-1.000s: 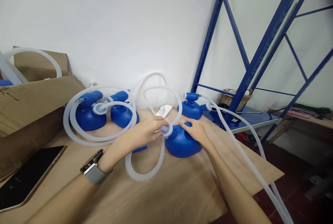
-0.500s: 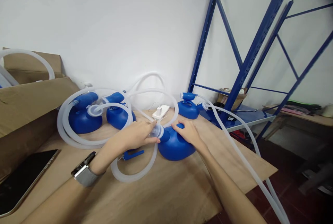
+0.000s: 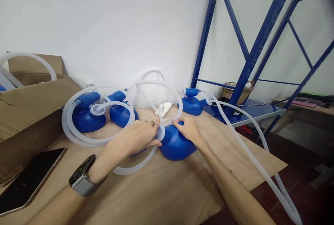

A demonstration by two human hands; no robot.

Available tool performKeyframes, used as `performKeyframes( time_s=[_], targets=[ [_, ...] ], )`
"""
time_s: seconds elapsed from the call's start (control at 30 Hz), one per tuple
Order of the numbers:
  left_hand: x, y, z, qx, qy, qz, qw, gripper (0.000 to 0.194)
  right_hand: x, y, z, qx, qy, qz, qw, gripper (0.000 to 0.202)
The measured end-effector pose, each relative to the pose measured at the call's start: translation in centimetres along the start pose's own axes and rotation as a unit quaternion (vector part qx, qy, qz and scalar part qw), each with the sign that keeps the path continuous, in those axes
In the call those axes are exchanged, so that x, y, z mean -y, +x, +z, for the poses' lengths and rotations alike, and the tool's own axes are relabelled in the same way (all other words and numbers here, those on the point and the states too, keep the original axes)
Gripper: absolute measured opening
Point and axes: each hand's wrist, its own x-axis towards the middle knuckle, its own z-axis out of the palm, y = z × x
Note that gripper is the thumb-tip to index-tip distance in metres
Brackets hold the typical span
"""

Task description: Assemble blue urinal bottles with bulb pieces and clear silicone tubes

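Note:
A blue plastic bottle (image 3: 177,146) rests on the wooden table, its neck pointing left. Fingers of my left hand (image 3: 142,132) are wrapped round the clear cap (image 3: 160,133) on that neck, where a translucent tube (image 3: 141,167) joins. My right hand (image 3: 188,128) grips the top of the bottle by its handle. Two more blue bottles (image 3: 90,120) (image 3: 121,115) lie to the left among coiled tubing (image 3: 68,127). Another blue bottle (image 3: 191,106) stands behind my right hand, with tubes (image 3: 242,141) running off to the right.
An open cardboard box (image 3: 39,105) and a dark tablet (image 3: 28,179) are at the left. A white charger (image 3: 161,108) lies behind the held bottle. At the right stands a blue metal rack (image 3: 241,75); the table (image 3: 271,164) ends there.
My left hand has turned slightly around the cap, its fingers now more curled. The right hand keeps its grip. The whole view has shifted a little.

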Motion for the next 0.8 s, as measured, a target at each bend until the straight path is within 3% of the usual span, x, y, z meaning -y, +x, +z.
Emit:
performKeyframes(
  time_s=[0.17, 0.33, 0.6, 0.8],
  targets=[
    [-0.5, -0.1, 0.6, -0.039, 0.043, 0.014, 0.998, 0.056, 0.5, -0.3, -0.2, 0.000, -0.036, 0.004, 0.999, 0.045],
    [0.3, 0.4, 1.1, -0.049, 0.035, 0.028, 0.998, 0.060, 0.5, -0.5, -0.3, 0.000, -0.072, 0.021, 0.997, 0.046],
    [2.0, 1.2, 2.8, -0.055, -0.041, 0.034, 0.997, 0.066, -0.5, 1.0, 0.0, 0.009, -0.070, -0.019, 0.997, 0.048],
    [1.7, 1.3, 1.1, -0.023, -0.076, 0.027, 0.997, 0.082, -1.2, 1.3, 0.3, 0.012, -0.064, -0.021, 0.998, 0.047]
  ],
)
